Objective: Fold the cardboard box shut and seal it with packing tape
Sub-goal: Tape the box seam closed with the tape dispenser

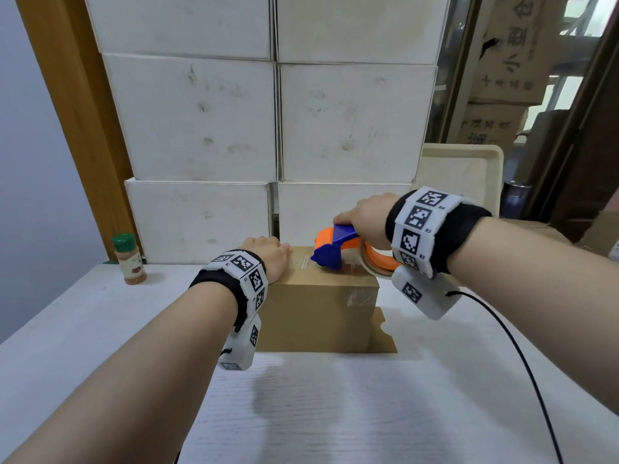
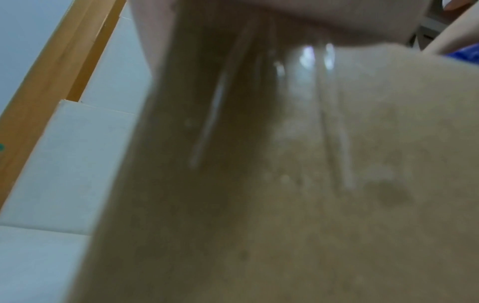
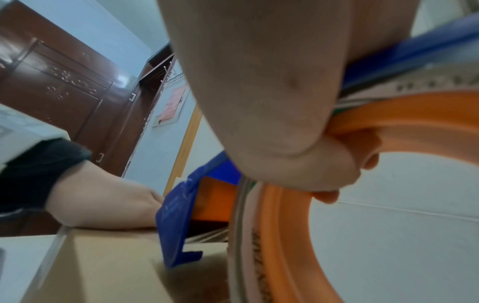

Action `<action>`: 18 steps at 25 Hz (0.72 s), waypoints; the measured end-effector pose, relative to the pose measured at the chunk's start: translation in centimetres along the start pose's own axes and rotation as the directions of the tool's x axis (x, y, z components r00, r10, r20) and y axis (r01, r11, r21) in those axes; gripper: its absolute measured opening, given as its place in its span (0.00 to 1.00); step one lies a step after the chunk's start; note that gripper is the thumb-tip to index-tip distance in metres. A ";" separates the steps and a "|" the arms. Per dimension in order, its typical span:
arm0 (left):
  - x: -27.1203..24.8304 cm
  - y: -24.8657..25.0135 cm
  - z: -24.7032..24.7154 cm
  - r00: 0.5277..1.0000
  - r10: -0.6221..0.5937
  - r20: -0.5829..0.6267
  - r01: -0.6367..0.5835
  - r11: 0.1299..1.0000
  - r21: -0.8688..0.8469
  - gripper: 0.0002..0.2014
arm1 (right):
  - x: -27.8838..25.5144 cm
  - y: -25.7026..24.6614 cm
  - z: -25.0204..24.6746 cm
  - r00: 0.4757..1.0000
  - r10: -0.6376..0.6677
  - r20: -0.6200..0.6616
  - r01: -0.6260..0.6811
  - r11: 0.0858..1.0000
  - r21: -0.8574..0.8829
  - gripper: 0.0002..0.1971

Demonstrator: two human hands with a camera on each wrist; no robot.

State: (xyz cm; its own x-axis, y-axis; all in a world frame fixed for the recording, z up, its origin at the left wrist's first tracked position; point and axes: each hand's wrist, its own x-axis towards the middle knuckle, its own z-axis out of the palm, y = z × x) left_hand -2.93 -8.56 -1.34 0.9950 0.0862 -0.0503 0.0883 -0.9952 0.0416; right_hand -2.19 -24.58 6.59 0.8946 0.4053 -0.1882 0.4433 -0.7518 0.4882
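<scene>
Brown cardboard box (image 1: 321, 306) with clear glossy tape on top. My tape dispenser (image 1: 338, 246) is blue and orange. My wristbands (image 1: 432, 229) are black with white black-patterned marker squares. White table (image 1: 335, 413); spice jar (image 1: 129, 259) at its far left edge, green cap, orange-brown contents.

Box (image 2: 324, 215): brown cardboard, blurred, filling most of the frame from the lower edge to the upper right, its left side in shadow. Tape (image 2: 305, 67): clear glossy strip running along the box away from the camera, catching bright glints near the top and showing pale lengthwise streaks; the left hand (image 2: 272, 18) lies across the box at the top edge, finger pose unclear. Surroundings: white boxes (image 2: 85, 164) stacked at left, a wooden frame (image 2: 59, 53) slanting beside them, and a sliver of blue plastic (image 2: 464, 53) at the right edge.
</scene>
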 end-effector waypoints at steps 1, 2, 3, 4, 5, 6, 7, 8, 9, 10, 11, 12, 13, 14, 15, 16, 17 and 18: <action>-0.2 0.1 -0.1 1.000 -0.009 0.006 0.009 1.000 -0.010 0.22 | 0.1 0.0 0.2 1.000 0.001 -0.010 0.000 1.000 0.006 0.30; -0.3 0.1 -0.2 1.000 -0.020 0.015 0.020 1.000 -0.021 0.22 | 0.2 0.0 0.4 1.000 0.001 -0.014 -0.001 1.000 0.025 0.30; -0.4 0.1 -0.3 0.999 -0.027 0.021 0.028 0.999 -0.028 0.22 | 0.2 0.0 0.4 1.000 0.001 -0.014 0.000 0.999 0.041 0.30; -0.4 0.2 -0.4 0.999 -0.031 0.028 0.032 0.999 -0.026 0.22 | 0.2 0.1 0.4 1.000 0.001 -0.012 -0.001 0.999 0.046 0.30; -0.3 0.3 -0.3 0.999 -0.029 0.034 0.030 0.999 -0.018 0.22 | 0.1 0.1 0.4 1.000 0.002 -0.007 -0.001 0.999 0.040 0.30; -0.2 0.3 -0.2 0.999 -0.027 0.037 0.027 1.000 -0.007 0.22 | 0.1 0.0 0.3 1.000 0.002 -0.001 -0.002 1.000 0.031 0.31; -0.1 0.2 -0.2 0.999 -0.027 0.038 0.027 1.000 0.003 0.22 | 0.1 0.0 0.4 1.000 0.003 0.002 -0.003 1.000 0.021 0.32; 0.0 0.2 -0.2 0.999 -0.030 0.041 0.030 1.000 0.010 0.22 | 0.1 -0.1 0.3 1.000 0.002 0.004 -0.002 1.000 0.020 0.32; 0.2 0.2 -0.1 0.998 -0.036 0.045 0.035 0.999 0.013 0.22 | 0.1 -0.2 0.3 1.000 -0.001 0.003 0.001 1.000 0.023 0.32; 0.5 0.1 0.0 0.998 -0.043 0.049 0.042 0.999 0.019 0.22 | 0.2 -0.2 0.3 1.000 -0.005 0.002 0.005 1.000 0.022 0.31; 0.7 0.1 0.1 0.997 -0.052 0.055 0.051 0.998 0.026 0.22 | 0.2 -0.3 0.3 1.000 -0.007 0.002 0.007 1.000 0.019 0.30; 0.7 0.1 0.0 0.996 -0.062 0.064 0.060 0.998 0.033 0.22 | 0.2 -0.3 0.2 1.000 -0.008 0.007 0.008 1.000 0.014 0.30; 0.9 0.1 0.1 0.995 -0.067 0.069 0.065 0.997 0.035 0.22 | 0.2 -0.4 0.2 1.000 -0.010 0.014 0.010 1.000 0.006 0.30; 0.9 0.1 0.1 0.995 -0.068 0.072 0.066 0.997 0.037 0.22 | 0.2 -0.4 0.1 1.000 -0.010 0.019 0.010 1.000 -0.003 0.31; 1.0 0.0 0.1 0.995 -0.072 0.072 0.069 0.997 0.038 0.22 | 0.3 -0.4 0.1 1.000 -0.010 0.023 0.011 1.000 -0.009 0.31; 1.1 0.0 0.2 0.995 -0.071 0.070 0.069 0.997 0.032 0.22 | 0.2 -0.5 0.0 0.999 -0.009 0.031 0.010 1.000 -0.016 0.31; 1.2 -0.1 0.3 0.995 -0.068 0.070 0.066 0.998 0.020 0.22 | 0.2 -0.5 -0.1 0.999 -0.006 0.038 0.006 1.000 -0.016 0.31; 1.4 -0.3 0.4 0.995 -0.073 0.068 0.073 0.997 0.007 0.23 | 0.1 -0.6 -0.2 0.999 -0.002 0.044 0.003 1.000 -0.009 0.31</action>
State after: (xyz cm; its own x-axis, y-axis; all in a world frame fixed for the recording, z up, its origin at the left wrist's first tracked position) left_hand -1.60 -8.12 -1.82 0.9803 0.1557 -0.1212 0.1605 -0.9865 0.0311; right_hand -2.32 -23.98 6.48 0.8952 0.3838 -0.2267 0.4452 -0.7461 0.4951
